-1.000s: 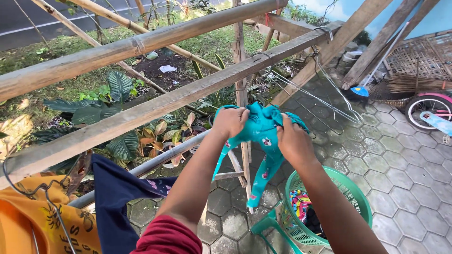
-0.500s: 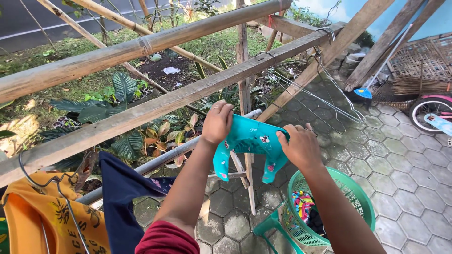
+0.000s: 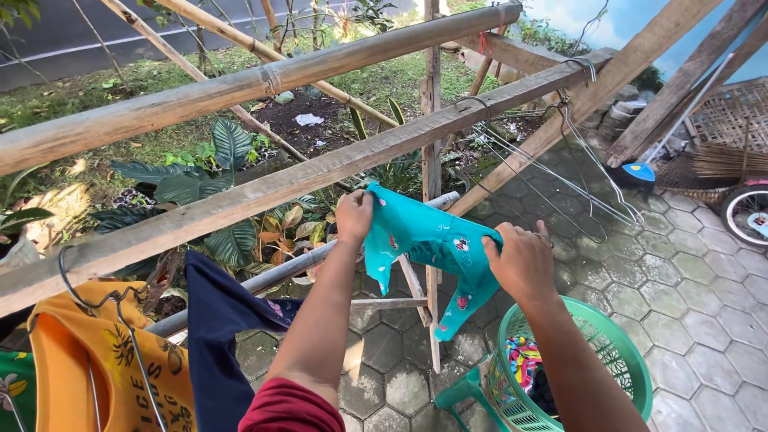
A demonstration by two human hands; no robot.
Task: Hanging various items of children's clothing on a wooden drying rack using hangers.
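Teal garment (image 3: 428,244) at frame centre, long axis upper-left to lower-right; left hand (image 3: 354,216) and right hand (image 3: 524,260) fingers pinch its ends.

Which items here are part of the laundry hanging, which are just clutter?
In use: left hand, right hand, teal garment, metal rail, green basket, wire hangers, navy cloth, yellow shirt.
Lying about: broom, bicycle wheel, potted plants.

- Left hand (image 3: 354,216) and right hand (image 3: 524,260) grip a teal garment (image 3: 428,240) stretched between them.
- Green basket (image 3: 616,352) below.
- Navy cloth (image 3: 216,328) over metal rail (image 3: 280,272).
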